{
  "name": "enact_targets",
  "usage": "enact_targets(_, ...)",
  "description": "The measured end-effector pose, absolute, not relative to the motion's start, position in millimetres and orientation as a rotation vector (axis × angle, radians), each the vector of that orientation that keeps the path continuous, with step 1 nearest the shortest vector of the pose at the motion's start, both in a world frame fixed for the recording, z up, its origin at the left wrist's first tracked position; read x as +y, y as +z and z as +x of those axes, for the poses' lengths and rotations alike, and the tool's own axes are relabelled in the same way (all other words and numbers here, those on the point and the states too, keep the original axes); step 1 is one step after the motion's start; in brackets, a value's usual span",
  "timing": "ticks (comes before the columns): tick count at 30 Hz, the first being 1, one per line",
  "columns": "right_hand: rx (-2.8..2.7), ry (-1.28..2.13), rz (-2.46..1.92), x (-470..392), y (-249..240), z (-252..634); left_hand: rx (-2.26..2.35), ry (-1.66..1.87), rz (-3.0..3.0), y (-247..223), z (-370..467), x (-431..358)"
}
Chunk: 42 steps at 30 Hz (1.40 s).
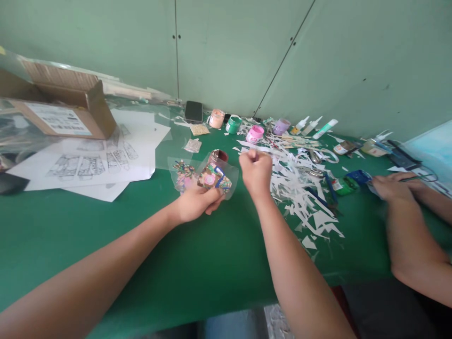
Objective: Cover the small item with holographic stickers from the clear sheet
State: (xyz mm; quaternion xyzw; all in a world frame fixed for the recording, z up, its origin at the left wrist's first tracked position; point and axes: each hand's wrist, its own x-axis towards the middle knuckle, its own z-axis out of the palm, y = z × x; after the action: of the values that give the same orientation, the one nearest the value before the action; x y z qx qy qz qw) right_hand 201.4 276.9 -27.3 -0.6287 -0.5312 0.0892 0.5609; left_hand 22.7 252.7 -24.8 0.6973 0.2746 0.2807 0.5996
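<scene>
My left hand [199,202] pinches a small colourful decorated piece [212,179] on clear film, with a pink spot and a blue line on it. Beside it lies a second piece of film with multicoloured bits [184,170]. Just behind the held piece stands an open dark red paint jar [218,157]. My right hand [256,172] is raised to the right of the piece, its fingers curled closed; what they hold, if anything, is hidden. A pink paint jar [254,134] stands behind my right hand.
White paper scraps [300,188] spread on the green table [212,268] at right. Behind are a green jar [233,125], a peach jar [216,118] and glue bottles. A cardboard box [95,110] sits on printed sheets at left. Another person's hands [391,186] work at right.
</scene>
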Motion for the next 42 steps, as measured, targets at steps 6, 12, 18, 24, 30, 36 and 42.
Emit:
enact_targets(6, -1.186, 0.918, -1.124, 273.4, -20.2, 214.1, 0.579, 0.662, 1.588, -21.3, 21.1, 250.9)
enact_targets(12, -1.506, 1.075, -0.955, 260.6, -17.3, 203.6, 0.647, 0.679, 1.409, -25.7, 22.6, 256.4)
enact_targets(18, -1.439, 1.018, -0.873, 262.8, -20.7, 201.0, 0.709, 1.041, 1.131, -21.0, 21.6, 262.3)
enact_targets(24, -1.620, 0.717, -0.909, 256.2, -18.3, 184.0, 0.694, 0.737, 1.251, -23.1, 24.8, 254.6)
enact_targets(30, -1.641, 0.350, -1.058, 257.9, -24.6, 182.9, 0.714, 0.930, 1.212, -26.9, 27.6, 252.8)
enact_targets(36, -1.831, 0.342, -1.284, 258.9, -31.0, 180.0, 0.727, 1.048, 1.269, -27.6, 28.2, 255.6)
enact_targets(42, -1.907, 0.334, -1.391, 258.4, -25.6, 181.6, 0.746, 1.064, 1.316, -31.0, 29.8, 256.2)
